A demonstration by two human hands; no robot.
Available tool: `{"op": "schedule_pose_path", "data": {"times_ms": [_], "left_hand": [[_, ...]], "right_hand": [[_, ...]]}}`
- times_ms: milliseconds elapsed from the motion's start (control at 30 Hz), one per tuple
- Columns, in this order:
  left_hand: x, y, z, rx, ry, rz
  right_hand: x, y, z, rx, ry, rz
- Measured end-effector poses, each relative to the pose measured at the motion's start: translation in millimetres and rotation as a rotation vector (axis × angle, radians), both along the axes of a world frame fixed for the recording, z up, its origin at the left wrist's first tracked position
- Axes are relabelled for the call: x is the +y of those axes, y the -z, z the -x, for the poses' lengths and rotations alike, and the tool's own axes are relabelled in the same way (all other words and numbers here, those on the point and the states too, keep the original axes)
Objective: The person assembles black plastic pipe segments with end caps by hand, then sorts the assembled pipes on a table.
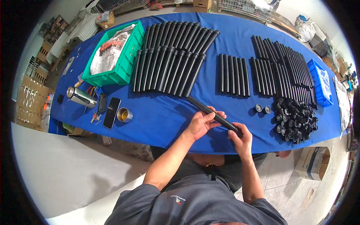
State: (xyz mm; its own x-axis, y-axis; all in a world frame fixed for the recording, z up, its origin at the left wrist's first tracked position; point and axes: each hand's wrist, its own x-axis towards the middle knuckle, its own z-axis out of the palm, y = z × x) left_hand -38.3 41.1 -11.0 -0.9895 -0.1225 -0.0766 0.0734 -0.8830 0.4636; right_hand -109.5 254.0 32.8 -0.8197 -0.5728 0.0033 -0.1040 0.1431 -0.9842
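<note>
A long black tube (199, 105) slants across the near edge of the blue cloth, its far end by the rows of tubes. My left hand (200, 123) holds it around the middle, thumb on top and fingers underneath. At the tube's near end, my right hand (243, 140) grips it between thumb and fingers; whether a cap sits on that end I cannot tell. Two round black caps (263, 109) lie to the right, beside a heap of black caps (296, 122). Ahead of my left hand, tubes with wider collared ends (165, 71) lie in two rows.
Plain tubes (233, 75) lie in a group ahead, with stacked tubes (283, 69) farther right. A green crate (125, 77) holds newspaper at the left. Near it are a steel flask (80, 96), a phone (111, 113) and a metal cup (125, 115). A blue basket (320, 82) stands far right.
</note>
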Motion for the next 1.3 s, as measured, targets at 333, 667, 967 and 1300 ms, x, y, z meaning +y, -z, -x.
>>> {"op": "schedule_pose_path", "data": {"times_ms": [333,667,967,1300], "left_hand": [[0.8,1.2,1.5,0.010,0.004,0.031],[-0.4,-2.1,-1.0,-0.008,-0.002,-0.009],[1.5,-5.4,-1.1,-0.021,-0.008,0.029],[0.2,-7.5,-2.2,-0.025,-0.014,0.021]], "right_hand": [[2.6,-1.9,3.7,0.595,-0.021,-0.161],[-0.9,-6.7,2.8,0.749,-0.015,-0.133],[1.6,-14.4,-0.9,0.504,0.005,-0.115],[5.5,-17.7,-3.2,0.439,-0.042,-0.142]]}}
